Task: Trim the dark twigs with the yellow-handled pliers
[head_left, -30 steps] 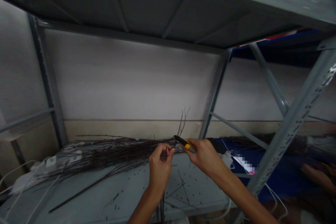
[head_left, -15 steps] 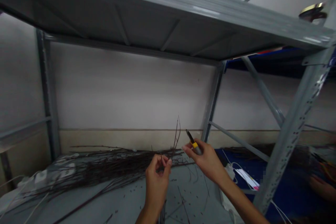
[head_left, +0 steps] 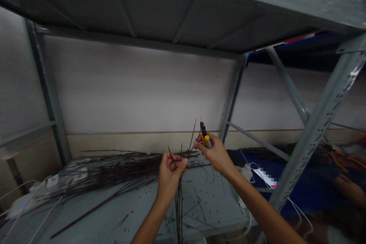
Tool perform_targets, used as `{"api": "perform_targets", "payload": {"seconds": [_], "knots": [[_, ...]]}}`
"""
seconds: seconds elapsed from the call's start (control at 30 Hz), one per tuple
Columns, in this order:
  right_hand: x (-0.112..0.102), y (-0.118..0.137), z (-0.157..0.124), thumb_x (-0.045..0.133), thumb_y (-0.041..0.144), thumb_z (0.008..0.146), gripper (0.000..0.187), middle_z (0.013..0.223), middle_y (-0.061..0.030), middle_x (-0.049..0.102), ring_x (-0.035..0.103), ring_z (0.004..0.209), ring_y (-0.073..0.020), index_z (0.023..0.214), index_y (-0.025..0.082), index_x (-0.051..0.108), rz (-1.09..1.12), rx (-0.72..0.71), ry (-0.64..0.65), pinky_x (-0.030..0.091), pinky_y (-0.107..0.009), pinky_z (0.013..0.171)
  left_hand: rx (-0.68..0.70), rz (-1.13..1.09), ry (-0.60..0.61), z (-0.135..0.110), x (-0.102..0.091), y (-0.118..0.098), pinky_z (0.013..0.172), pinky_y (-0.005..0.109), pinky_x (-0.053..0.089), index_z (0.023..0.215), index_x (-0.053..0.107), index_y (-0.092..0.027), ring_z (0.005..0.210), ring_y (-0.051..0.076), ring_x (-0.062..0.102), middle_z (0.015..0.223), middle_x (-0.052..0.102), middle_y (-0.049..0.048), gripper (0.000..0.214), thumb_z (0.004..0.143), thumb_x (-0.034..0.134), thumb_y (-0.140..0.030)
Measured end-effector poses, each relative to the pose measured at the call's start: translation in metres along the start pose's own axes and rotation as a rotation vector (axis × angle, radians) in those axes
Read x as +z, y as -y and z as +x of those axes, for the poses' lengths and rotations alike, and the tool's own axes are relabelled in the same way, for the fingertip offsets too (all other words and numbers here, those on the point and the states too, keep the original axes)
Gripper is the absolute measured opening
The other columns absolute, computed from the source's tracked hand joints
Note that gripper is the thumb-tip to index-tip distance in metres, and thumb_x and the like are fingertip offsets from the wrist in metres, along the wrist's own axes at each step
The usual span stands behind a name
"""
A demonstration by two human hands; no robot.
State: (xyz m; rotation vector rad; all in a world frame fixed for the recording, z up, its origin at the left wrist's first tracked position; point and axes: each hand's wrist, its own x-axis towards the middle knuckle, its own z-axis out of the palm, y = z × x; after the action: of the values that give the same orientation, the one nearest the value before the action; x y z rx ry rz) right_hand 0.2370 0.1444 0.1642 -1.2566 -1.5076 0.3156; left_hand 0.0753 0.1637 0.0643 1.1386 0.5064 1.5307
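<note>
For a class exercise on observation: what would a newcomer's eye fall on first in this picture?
The eye goes first to the two bare hands near the middle: the right hand grips yellow-handled pliers, while the left hand pinches thin dark twigs that hang downward. Just behind and to the left, a long pile of twigs stretches along a grey metal shelf.

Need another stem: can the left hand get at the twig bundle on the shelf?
Probably yes: the left hand sits at the end of the twig bundle, nothing between them, though it is pinching some stems already.
</note>
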Motion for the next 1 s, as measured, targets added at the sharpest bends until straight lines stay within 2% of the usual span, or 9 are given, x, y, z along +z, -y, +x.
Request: {"api": "perform_targets", "payload": {"seconds": [0.1, 0.23, 0.4, 0.47, 0.57, 0.63, 0.73, 0.87, 1.0], "knots": [[-0.002, 0.006, -0.005, 0.068, 0.037, 0.079, 0.019, 0.080, -0.0026, 0.068, 0.063, 0.073, -0.0202, 0.085, 0.021, 0.061, -0.036, -0.047, -0.028, 0.047, -0.033, 0.072, -0.017, -0.029, 0.022, 0.005, -0.005, 0.001, 0.068, 0.034, 0.062, 0.087, 0.046, -0.021, 0.082, 0.019, 0.068, 0.089, 0.065, 0.0030, 0.047, 0.069, 0.088, -0.030], [-0.003, 0.016, -0.008, 0.066, 0.033, 0.081, 0.014, 0.082, -0.0036, 0.068, 0.063, 0.078, -0.0209, 0.087, 0.020, 0.063, -0.087, -0.121, -0.010, 0.047, -0.033, 0.076, -0.012, -0.029, 0.072, 0.006, -0.005, 0.003, 0.068, 0.035, 0.063, 0.090, 0.048, -0.021, 0.083, 0.019, 0.067, 0.088, 0.065, 0.0032, 0.042, 0.072, 0.085, -0.030], [-0.003, 0.023, -0.010, 0.062, 0.027, 0.082, 0.010, 0.086, -0.0030, 0.068, 0.063, 0.083, -0.0209, 0.089, 0.021, 0.064, -0.069, -0.168, 0.036, 0.047, -0.033, 0.079, 0.083, 0.063, 0.083, -0.001, 0.003, 0.007, 0.061, 0.029, 0.062, 0.135, 0.046, -0.028, 0.079, 0.018, 0.066, 0.096, 0.061, 0.0024, 0.060, 0.083, 0.076, -0.032], [-0.004, 0.024, -0.010, 0.061, 0.026, 0.082, 0.010, 0.086, -0.0025, 0.068, 0.063, 0.084, -0.0209, 0.090, 0.021, 0.064, -0.063, -0.158, 0.051, 0.048, -0.033, 0.079, 0.126, 0.168, 0.111, -0.005, 0.006, 0.007, 0.060, 0.029, 0.062, 0.141, 0.049, -0.029, 0.082, 0.019, 0.066, 0.108, 0.060, 0.0069, 0.056, 0.089, 0.069, -0.034], [-0.005, 0.024, -0.010, 0.060, 0.025, 0.082, 0.010, 0.088, -0.0026, 0.068, 0.063, 0.084, -0.0210, 0.090, 0.020, 0.064, -0.059, -0.150, 0.046, 0.048, -0.032, 0.079, 0.198, 0.307, 0.149, -0.009, 0.009, 0.006, 0.061, 0.030, 0.062, 0.141, 0.054, -0.031, 0.085, 0.020, 0.066, 0.127, 0.056, 0.0118, 0.046, 0.096, 0.059, -0.035], [-0.005, 0.024, -0.009, 0.060, 0.026, 0.083, 0.010, 0.088, -0.0028, 0.069, 0.064, 0.084, -0.0212, 0.090, 0.020, 0.064, -0.056, -0.150, 0.032, 0.048, -0.032, 0.080, 0.246, 0.374, 0.179, -0.011, 0.011, 0.003, 0.063, 0.030, 0.062, 0.140, 0.056, -0.032, 0.089, 0.021, 0.066, 0.130, 0.056, 0.0119, 0.042, 0.098, 0.054, -0.036], [-0.003, 0.025, -0.010, 0.061, 0.027, 0.083, 0.010, 0.088, -0.0028, 0.069, 0.065, 0.085, -0.0217, 0.090, 0.020, 0.063, -0.062, -0.146, 0.026, 0.048, -0.032, 0.079, 0.288, 0.441, 0.181, -0.009, 0.015, 0.001, 0.061, 0.028, 0.060, 0.132, 0.064, -0.029, 0.089, 0.022, 0.065, 0.117, 0.060, 0.0108, 0.036, 0.098, 0.056, -0.038], [-0.005, 0.027, -0.013, 0.061, 0.031, 0.085, 0.010, 0.085, -0.0028, 0.070, 0.066, 0.083, -0.0225, 0.089, 0.022, 0.063, -0.094, -0.129, 0.057, 0.049, -0.031, 0.077, 0.266, 0.402, 0.104, -0.002, 0.018, 0.005, 0.047, 0.024, 0.053, 0.115, 0.070, -0.022, 0.064, 0.016, 0.062, 0.101, 0.063, 0.0083, 0.029, 0.096, 0.058, -0.041], [-0.023, 0.022, -0.010, 0.057, 0.033, 0.090, 0.014, 0.094, -0.0066, 0.072, 0.067, 0.089, -0.0250, 0.095, 0.022, 0.064, -0.273, -0.223, 0.026, 0.049, -0.034, 0.081, 0.224, 0.360, 0.049, 0.002, 0.016, 0.008, 0.047, 0.025, 0.054, 0.114, 0.068, -0.021, 0.062, 0.017, 0.064, 0.099, 0.064, 0.0083, 0.032, 0.094, 0.059, -0.045]]}}
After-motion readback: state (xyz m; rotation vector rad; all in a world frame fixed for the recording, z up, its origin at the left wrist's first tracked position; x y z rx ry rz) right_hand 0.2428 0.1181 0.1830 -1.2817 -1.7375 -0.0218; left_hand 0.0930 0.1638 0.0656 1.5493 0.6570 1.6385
